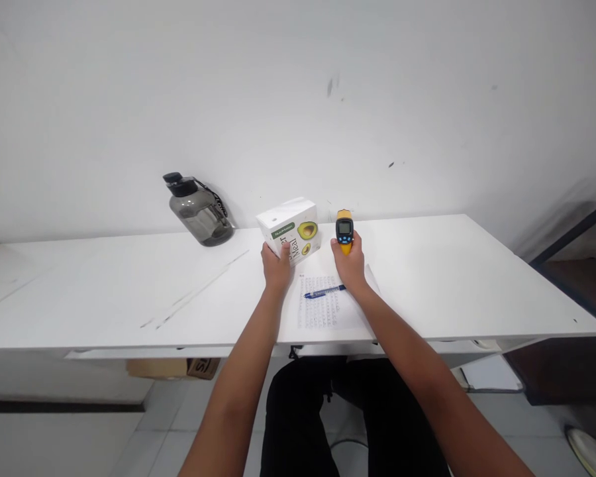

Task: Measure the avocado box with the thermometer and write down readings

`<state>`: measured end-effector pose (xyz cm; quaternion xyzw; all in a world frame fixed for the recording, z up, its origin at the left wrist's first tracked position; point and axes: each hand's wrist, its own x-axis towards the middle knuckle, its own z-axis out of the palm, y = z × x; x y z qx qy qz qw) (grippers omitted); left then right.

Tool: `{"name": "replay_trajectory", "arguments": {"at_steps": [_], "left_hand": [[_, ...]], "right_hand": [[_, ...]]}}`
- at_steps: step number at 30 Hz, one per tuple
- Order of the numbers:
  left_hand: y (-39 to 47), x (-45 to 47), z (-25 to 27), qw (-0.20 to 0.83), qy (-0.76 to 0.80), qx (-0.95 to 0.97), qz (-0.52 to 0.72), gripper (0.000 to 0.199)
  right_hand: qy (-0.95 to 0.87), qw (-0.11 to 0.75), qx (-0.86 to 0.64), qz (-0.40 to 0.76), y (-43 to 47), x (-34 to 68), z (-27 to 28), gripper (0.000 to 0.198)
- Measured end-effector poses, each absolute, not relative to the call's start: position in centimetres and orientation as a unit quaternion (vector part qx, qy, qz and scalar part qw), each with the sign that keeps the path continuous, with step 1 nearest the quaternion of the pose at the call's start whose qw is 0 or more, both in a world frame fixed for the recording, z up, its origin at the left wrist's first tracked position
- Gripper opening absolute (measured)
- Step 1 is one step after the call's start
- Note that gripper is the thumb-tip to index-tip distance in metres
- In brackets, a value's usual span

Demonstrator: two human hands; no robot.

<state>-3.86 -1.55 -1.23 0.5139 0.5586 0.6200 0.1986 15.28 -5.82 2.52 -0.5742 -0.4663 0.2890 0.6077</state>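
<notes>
My left hand (277, 267) grips the near left edge of a white meal box (289, 228) printed with avocados and a green label; the box is tilted over the desk. In my right hand (350, 263) is a yellow and black infrared thermometer (344, 230), its small screen and blue buttons facing me. The screen's reading is too small to make out. Between my forearms lies a sheet of paper (322, 318) covered with handwriting. A blue pen (324, 291) rests across it, its right end close to my right wrist.
A grey water bottle (198, 211) with a black cap and strap leans at the back left of the white desk (437, 285), near the wall (298, 99). Under the desk, a cardboard box (163, 368) shows at the left and a white pad (491, 373) at the right.
</notes>
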Motion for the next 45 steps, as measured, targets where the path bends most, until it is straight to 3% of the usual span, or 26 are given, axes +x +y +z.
{"name": "replay_trajectory", "arguments": {"at_steps": [9,17,22,29,40,45], "left_hand": [[-1.4,-3.9,-1.4,0.211,0.556,0.513,0.619,0.055],[-1.5,-3.6,-1.3,0.163,0.586,0.517,0.603,0.061],[-1.7,-3.6,-1.2,0.152,0.592,0.510,0.606,0.064],[-1.5,-3.6,-1.1,0.152,0.626,0.477,0.598,0.071],[-1.7,-3.8,-0.6,0.151,0.647,0.463,0.587,0.066],[-1.9,-3.6,-0.8,0.149,0.656,0.474,0.568,0.079]], "right_hand": [[-0.484,0.572,-0.611,0.255,-5.4,16.1,2.4,0.085],[-0.619,0.348,-0.689,0.145,-5.1,16.8,2.4,0.043],[-0.668,0.262,-0.692,0.083,-5.0,16.8,1.7,0.041],[-0.678,0.239,-0.693,0.053,-4.3,17.3,0.7,0.041],[-0.672,0.245,-0.697,0.045,-3.8,17.6,0.0,0.042],[-0.667,0.239,-0.704,0.038,-3.9,17.4,0.1,0.044]]}}
